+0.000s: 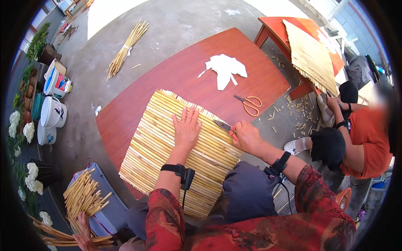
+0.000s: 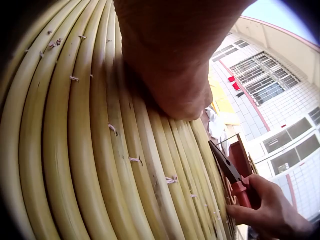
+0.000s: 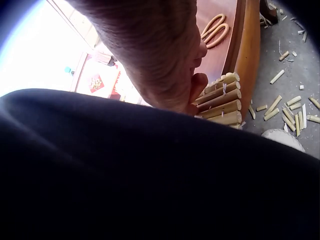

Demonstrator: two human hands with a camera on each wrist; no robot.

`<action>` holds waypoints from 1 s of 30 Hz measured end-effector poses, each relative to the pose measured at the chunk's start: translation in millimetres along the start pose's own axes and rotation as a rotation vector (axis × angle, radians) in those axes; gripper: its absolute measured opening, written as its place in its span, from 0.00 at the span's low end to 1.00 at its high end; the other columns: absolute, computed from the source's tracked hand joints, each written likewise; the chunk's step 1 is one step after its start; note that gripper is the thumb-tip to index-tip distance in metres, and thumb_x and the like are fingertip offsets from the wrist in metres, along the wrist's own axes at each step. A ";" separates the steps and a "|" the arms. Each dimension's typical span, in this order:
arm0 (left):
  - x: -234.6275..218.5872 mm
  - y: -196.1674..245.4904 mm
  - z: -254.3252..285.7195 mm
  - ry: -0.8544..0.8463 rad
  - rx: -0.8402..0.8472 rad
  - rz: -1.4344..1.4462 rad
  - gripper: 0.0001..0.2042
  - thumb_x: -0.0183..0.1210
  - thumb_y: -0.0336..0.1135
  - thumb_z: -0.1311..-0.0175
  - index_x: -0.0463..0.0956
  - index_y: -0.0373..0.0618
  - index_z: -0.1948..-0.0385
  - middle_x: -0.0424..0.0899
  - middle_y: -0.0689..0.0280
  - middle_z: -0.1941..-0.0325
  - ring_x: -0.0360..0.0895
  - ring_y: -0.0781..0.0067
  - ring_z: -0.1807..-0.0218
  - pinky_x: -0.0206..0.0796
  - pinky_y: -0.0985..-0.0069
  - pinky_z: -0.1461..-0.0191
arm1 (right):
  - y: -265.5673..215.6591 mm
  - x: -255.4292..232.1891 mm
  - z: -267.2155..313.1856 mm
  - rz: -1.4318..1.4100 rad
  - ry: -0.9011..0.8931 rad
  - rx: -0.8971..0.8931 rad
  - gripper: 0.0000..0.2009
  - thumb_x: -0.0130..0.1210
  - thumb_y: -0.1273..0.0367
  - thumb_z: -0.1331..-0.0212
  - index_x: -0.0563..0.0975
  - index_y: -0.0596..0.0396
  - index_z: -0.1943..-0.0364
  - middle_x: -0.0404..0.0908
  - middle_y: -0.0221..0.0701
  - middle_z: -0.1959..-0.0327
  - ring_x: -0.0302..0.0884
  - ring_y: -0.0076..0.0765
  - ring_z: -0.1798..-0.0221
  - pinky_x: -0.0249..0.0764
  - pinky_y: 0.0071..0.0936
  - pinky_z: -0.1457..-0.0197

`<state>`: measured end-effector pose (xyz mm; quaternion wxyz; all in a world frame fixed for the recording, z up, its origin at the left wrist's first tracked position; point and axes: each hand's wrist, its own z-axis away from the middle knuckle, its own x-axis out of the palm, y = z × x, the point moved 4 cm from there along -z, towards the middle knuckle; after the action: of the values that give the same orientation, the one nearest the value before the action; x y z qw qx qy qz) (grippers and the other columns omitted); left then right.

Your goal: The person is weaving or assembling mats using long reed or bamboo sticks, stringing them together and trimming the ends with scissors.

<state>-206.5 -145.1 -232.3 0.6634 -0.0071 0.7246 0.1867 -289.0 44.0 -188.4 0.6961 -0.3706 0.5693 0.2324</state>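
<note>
A mat of pale yellow reed stalks (image 1: 146,142), tied side by side with thread, lies partly on the red-brown table (image 1: 184,58) and stretches toward the person's lap. The left hand (image 1: 187,130) rests on its upper part with fingers spread. Close to the mat's right edge, the right hand (image 1: 248,137) grips red-handled shears (image 1: 224,126), their dark blades pointing left over the stalks. The left wrist view shows the shears' red grips (image 2: 241,194) inside the right hand. A dark shape covers much of the right wrist view, and the right fingers are mostly hidden there.
Orange-handled scissors (image 1: 250,104) and a white leaf-shaped piece (image 1: 226,69) lie on the table. Another mat (image 1: 312,54) rests on a second table beside a seated person. Cut stubs (image 1: 299,113) litter the floor. Loose stalks (image 1: 86,194) lie on a grey-blue box, near another person's hands.
</note>
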 end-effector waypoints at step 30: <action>0.9 -1.4 0.3 -0.023 -0.028 -0.051 0.24 0.37 0.48 0.33 0.54 0.54 0.36 0.50 0.70 0.30 0.39 0.69 0.28 0.24 0.53 0.29 | 13.9 -57.5 -3.9 -0.272 -0.229 0.205 0.19 0.52 0.59 0.54 0.72 0.60 0.63 0.75 0.43 0.60 0.75 0.46 0.57 0.69 0.36 0.53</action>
<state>-206.0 -146.0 -233.6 0.6760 -0.0328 0.7138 0.1801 -315.8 55.1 -136.7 0.8152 -0.3425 0.4520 0.1179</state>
